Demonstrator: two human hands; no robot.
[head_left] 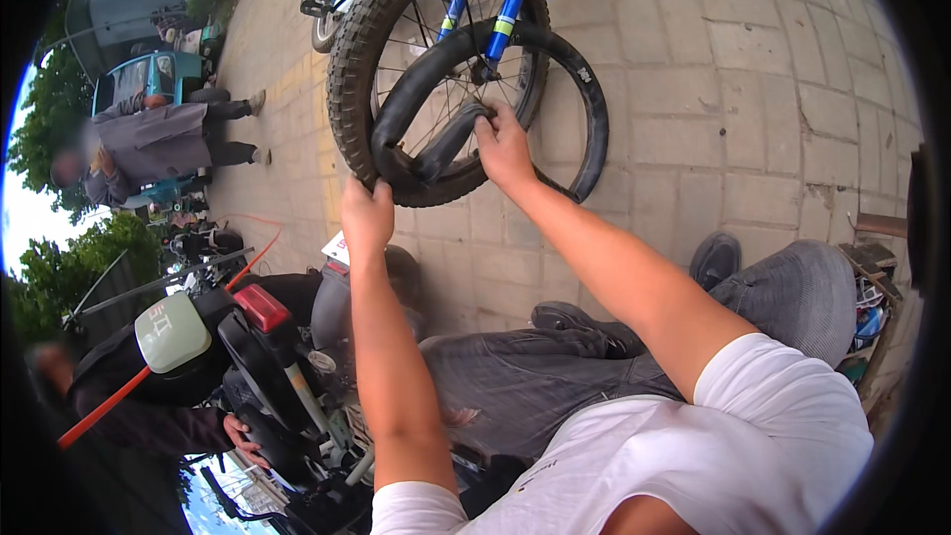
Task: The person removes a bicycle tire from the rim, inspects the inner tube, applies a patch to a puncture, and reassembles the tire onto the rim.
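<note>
A black inner tube (398,111) hangs in a loop against the front wheel of a blue bicycle, plump on its left side and slimmer on its right. My right hand (504,147) is closed, pinching a slack, folded stretch of this tube near the wheel's hub. Lower left, my left hand (367,216) is closed on the tube's bottom bend, close to the knobbly tire (349,69); its fingertips are partly hidden. The blue fork (511,2) meets the hub just above my right hand. Tire and spokes show behind the tube.
A scooter (272,376) with a red rear light stands at my left, another person's hand (246,439) beside it. Farther left, a person in a grey coat (158,146) stands by a teal vehicle (168,74). A box of odds and ends (870,322) lies right, on brick paving (693,129).
</note>
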